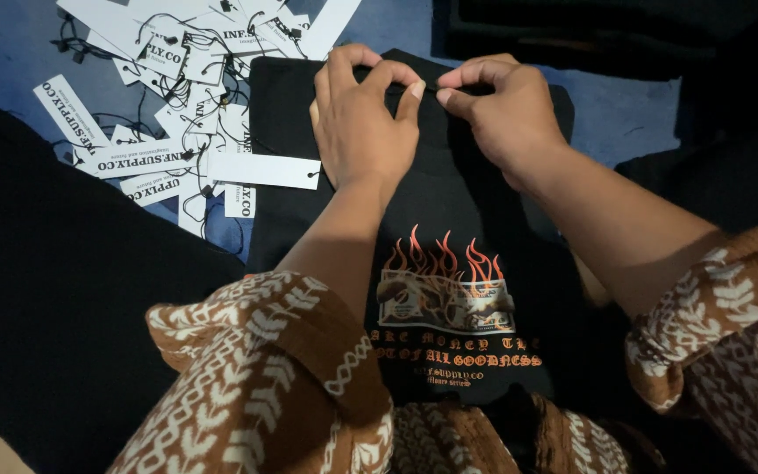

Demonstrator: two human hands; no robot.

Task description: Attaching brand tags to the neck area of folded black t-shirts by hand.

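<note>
My left hand (363, 123) and right hand (504, 114) each keep a pinching grip on the collar edge of the folded black printed T-shirt (449, 237) on my lap, untagged as yet, white card hang-tags (190, 96) piled at ten o'clock.

One head camera—looking steeply down, close over the person's lap.

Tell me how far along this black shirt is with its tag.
Done: folded black printed T-shirt lies flat. In hand: left hand and right hand pinch its top edge together; whether a string is there, cannot tell. Left: loose white paper tags beside it.
</note>
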